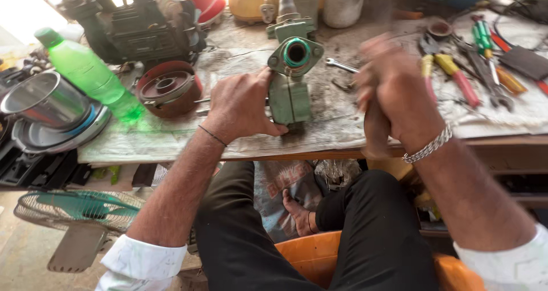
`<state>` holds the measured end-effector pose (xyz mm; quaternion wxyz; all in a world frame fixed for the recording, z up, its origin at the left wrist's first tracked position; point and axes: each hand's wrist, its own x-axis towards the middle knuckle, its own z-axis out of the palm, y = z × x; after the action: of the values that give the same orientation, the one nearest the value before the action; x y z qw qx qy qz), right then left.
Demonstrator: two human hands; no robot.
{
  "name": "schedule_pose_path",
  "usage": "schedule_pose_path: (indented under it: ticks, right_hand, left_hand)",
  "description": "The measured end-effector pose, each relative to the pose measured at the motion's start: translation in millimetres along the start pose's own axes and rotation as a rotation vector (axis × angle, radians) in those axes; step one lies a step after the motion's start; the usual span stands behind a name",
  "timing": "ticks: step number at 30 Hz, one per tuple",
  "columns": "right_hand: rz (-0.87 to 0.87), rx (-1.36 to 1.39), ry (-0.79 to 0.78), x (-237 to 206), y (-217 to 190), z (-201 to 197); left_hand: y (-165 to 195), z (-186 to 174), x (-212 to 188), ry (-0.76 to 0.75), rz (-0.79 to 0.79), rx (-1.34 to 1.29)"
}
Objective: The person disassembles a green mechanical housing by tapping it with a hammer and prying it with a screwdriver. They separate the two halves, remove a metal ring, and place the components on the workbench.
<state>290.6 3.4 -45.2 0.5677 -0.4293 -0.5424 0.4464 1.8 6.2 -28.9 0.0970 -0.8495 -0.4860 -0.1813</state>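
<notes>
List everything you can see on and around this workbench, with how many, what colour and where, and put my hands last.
pump housing: 1, pale green, bench centre, upright
plastic bottle: 1, bright green, left, tilted
round metal cover: 1, red-brown, right of the bottle
motor: 1, black, back left
steel bowl: 1, silver, far left
spanner: 1, silver, right of the housing
hand tools: several, with yellow, red, green and orange handles, right
fan guard: 1, teal blades, floor left
orange seat: 1, under the person
left hand: grips the pump housing's side
right hand: raised and blurred, closed around a dark handle; bracelet on the wrist
</notes>
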Motion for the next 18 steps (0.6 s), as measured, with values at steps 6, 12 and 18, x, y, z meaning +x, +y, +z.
schedule_pose_path:
  ticks: [6, 12, 18]
  right_hand:
    - [0.162, -0.138, -0.03, -20, 4, -12]
    - [-0.218, -1.521, 0.071, -10, -9, -61]
    - [-0.244, -1.903, 0.117, 10, 39, -98]
  left_hand:
    - [5, -9, -5, -0.031, -0.096, -0.071]
    - [3, -6, -10, -0.011, -0.123, -0.052]
    - [-1, -5, -5, -0.077, -0.162, -0.067]
